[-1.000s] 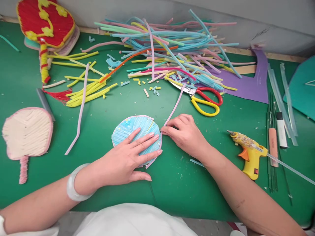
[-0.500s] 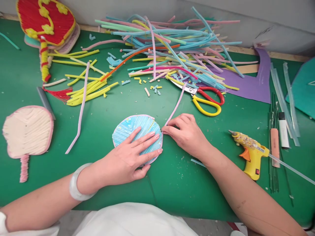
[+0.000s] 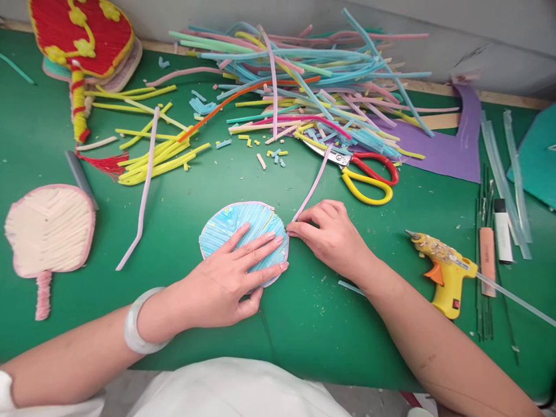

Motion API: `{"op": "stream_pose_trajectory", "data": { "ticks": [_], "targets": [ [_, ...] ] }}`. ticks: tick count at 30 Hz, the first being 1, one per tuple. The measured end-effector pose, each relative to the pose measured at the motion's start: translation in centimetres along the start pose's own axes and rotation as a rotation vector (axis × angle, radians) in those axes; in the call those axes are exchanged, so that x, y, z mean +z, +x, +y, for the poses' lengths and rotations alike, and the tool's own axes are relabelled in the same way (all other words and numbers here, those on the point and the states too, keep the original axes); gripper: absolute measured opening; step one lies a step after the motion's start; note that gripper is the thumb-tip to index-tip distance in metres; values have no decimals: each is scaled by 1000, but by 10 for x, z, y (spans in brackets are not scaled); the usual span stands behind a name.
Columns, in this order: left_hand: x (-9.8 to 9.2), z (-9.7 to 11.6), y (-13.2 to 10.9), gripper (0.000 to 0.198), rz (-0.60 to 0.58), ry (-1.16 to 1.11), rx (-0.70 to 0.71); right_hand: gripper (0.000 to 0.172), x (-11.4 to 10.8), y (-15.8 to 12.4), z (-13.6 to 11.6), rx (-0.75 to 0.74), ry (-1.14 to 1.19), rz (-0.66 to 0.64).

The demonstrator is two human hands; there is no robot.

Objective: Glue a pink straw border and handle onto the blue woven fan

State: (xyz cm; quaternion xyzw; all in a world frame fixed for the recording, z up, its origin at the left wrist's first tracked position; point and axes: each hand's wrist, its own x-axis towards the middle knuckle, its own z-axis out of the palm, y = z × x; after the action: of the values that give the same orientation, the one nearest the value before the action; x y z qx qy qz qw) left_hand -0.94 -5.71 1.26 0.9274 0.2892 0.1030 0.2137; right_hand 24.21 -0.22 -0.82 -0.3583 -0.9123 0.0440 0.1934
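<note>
A round light-blue fan face point(image 3: 230, 225) made of pipe-cleaner strips lies on the green table point(image 3: 304, 313). My left hand point(image 3: 226, 278) rests flat on it, fingers spread, pressing it down. My right hand point(image 3: 332, 234) pinches a pale pink pipe cleaner point(image 3: 313, 186) against the disc's right edge. The strip runs up and to the right toward the scissors. The pink border runs round the disc's rim.
A pile of coloured pipe cleaners point(image 3: 304, 81) fills the back. Red-and-yellow scissors point(image 3: 367, 174) lie behind my right hand. A yellow glue gun point(image 3: 441, 269) sits at right, beside glue sticks point(image 3: 504, 168). A cream fan point(image 3: 47, 231) and a red fan point(image 3: 80, 35) lie at left.
My left thumb has drawn in under the disc's lower edge. Both hands otherwise stay in place on the disc and strip.
</note>
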Motion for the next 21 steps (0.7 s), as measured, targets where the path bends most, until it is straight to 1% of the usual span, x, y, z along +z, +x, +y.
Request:
{"op": "stream_pose_trajectory", "data": {
  "ticks": [14, 21],
  "targets": [
    [0, 0, 0, 53, -6, -16, -2, 14, -4, 1, -1, 6, 13, -12],
    [-1, 0, 1, 54, -9, -5, 1, 16, -6, 1, -2, 19, 78, -54]
  ]
}}
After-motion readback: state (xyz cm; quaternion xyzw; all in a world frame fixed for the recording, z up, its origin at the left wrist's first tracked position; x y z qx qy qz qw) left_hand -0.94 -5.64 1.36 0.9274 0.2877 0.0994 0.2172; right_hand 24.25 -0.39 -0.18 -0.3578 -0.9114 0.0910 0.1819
